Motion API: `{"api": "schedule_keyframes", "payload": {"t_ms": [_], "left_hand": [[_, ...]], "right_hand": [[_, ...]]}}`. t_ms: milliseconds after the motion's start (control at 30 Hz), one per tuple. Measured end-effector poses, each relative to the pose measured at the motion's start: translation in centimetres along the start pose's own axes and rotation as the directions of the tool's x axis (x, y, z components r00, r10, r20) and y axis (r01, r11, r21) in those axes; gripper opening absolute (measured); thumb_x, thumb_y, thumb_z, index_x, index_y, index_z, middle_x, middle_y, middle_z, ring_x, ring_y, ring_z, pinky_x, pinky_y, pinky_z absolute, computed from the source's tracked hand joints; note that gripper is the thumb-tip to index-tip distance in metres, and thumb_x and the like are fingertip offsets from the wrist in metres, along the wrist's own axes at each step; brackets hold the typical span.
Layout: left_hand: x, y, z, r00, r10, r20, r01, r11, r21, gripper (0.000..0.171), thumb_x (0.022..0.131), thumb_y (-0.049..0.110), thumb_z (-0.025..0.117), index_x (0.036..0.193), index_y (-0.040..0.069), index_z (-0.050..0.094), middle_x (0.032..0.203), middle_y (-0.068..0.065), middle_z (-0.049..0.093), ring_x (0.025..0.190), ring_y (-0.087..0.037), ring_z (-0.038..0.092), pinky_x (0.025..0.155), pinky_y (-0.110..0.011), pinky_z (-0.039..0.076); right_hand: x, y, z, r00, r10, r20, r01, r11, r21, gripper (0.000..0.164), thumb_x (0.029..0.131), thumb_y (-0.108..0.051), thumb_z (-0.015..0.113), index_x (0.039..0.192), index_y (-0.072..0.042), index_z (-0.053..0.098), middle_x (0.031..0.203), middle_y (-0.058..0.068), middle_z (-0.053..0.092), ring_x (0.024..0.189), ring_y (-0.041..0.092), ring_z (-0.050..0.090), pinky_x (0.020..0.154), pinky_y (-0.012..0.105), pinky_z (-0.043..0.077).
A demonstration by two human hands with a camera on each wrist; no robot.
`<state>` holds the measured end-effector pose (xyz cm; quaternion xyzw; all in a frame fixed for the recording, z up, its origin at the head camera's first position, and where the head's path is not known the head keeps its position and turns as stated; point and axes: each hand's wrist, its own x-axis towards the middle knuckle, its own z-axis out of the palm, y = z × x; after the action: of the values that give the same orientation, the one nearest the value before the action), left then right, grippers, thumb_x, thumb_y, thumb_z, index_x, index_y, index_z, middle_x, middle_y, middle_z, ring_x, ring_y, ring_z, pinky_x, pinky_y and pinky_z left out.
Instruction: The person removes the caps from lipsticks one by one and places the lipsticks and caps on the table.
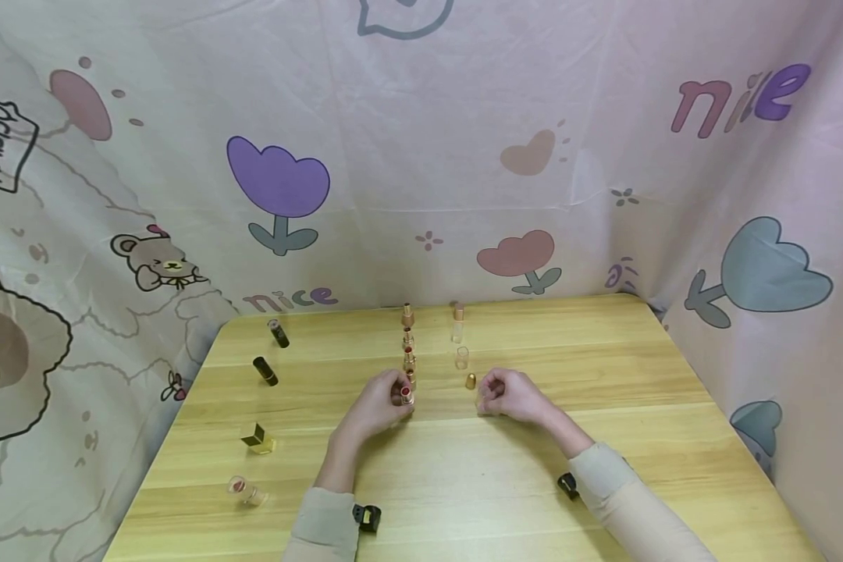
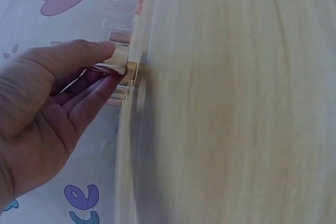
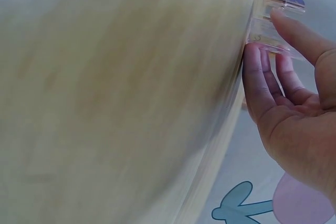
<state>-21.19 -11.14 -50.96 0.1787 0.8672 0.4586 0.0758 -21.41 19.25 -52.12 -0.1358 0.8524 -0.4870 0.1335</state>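
Observation:
My left hand [image 1: 378,406] pinches an uncapped lipstick [image 1: 407,396] with a red tip between thumb and fingers. Its shiny gold tube shows in the left wrist view, low over the wooden table [image 1: 435,484]. Just beyond it, a row of several uncapped lipsticks [image 1: 409,357] runs toward the back edge. Over to the right, my right hand [image 1: 516,396] holds a clear lipstick cap [image 3: 268,39] between thumb and fingertips, close to the tabletop. Left of that hand stands a small gold cap [image 1: 471,381], with a clear cap [image 1: 462,358] and a taller clear, pink-topped cap [image 1: 458,324] behind it.
Along the table's left side stand two black lipsticks [image 1: 265,371], a gold-and-black squarish one [image 1: 256,438] and a clear-topped one [image 1: 246,491]. A printed cloth [image 1: 393,156] hangs behind the back edge and at both sides. Black devices [image 1: 368,517] sit at both wrists.

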Motion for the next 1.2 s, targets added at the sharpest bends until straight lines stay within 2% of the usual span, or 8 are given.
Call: {"api": "schedule_keyframes", "payload": {"t_ms": [167, 500, 900, 1200], "left_hand": [[0.05, -0.10, -0.07, 1.000, -0.018, 0.012, 0.018, 0.999, 0.029, 0.028, 0.082, -0.007, 0.082, 0.103, -0.002, 0.063, 0.093, -0.005, 0.063, 0.084, -0.015, 0.061, 0.075, -0.025, 0.058], [0.07, -0.47, 0.05, 0.999, -0.007, 0.034, 0.004, 0.995, 0.097, 0.029, 0.082, -0.004, 0.083, 0.103, -0.001, 0.064, 0.091, -0.002, 0.062, 0.083, -0.014, 0.060, 0.074, -0.026, 0.057], [-0.03, -0.49, 0.12, 1.000, 0.000, 0.029, -0.003, 0.996, 0.087, 0.029, 0.080, -0.008, 0.082, 0.102, -0.003, 0.064, 0.092, -0.004, 0.063, 0.085, -0.016, 0.064, 0.076, -0.029, 0.060], [-0.17, -0.65, 0.01, 0.999, -0.021, 0.046, 0.019, 0.998, 0.059, 0.038, 0.078, -0.007, 0.083, 0.111, -0.003, 0.063, 0.097, -0.006, 0.064, 0.089, -0.017, 0.064, 0.083, -0.035, 0.061]], "right_hand": [[0.02, -0.08, 0.03, 1.000, 0.002, -0.004, -0.002, 1.000, -0.007, 0.028, 0.081, 0.002, 0.084, 0.102, 0.000, 0.065, 0.092, 0.008, 0.067, 0.081, 0.014, 0.066, 0.071, 0.021, 0.058], [-0.02, -0.18, 0.19, 1.000, -0.004, -0.015, 0.004, 1.000, -0.029, 0.028, 0.080, 0.005, 0.083, 0.102, 0.001, 0.065, 0.092, 0.007, 0.067, 0.082, 0.016, 0.064, 0.072, 0.022, 0.058], [0.09, -0.09, 0.24, 1.000, 0.000, -0.015, 0.000, 1.000, -0.027, 0.027, 0.080, 0.007, 0.082, 0.101, 0.000, 0.066, 0.093, 0.007, 0.067, 0.083, 0.016, 0.065, 0.074, 0.023, 0.059], [0.09, 0.17, 0.20, 1.000, -0.009, -0.016, 0.008, 0.999, -0.038, 0.028, 0.080, 0.006, 0.083, 0.101, -0.001, 0.066, 0.093, 0.006, 0.067, 0.083, 0.016, 0.065, 0.074, 0.022, 0.059]]}}
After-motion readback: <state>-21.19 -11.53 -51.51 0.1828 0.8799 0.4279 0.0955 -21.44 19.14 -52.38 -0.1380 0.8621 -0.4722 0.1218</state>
